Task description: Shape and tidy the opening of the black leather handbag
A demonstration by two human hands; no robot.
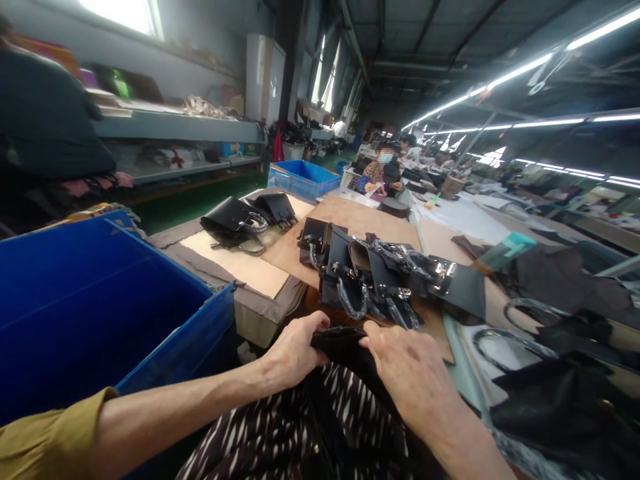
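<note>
My left hand and my right hand both grip a small black leather piece held over my lap, fingers curled around its edges. My lap is covered by black-and-white striped fabric. Just beyond my hands, a cluster of black handbags with wrapped metal hardware lies on a brown board on the table.
A large blue plastic crate stands at my left. Two more black bags rest on a lower table. Black leather pieces pile up at right. A seated person works farther back; another person's dark back is at far left.
</note>
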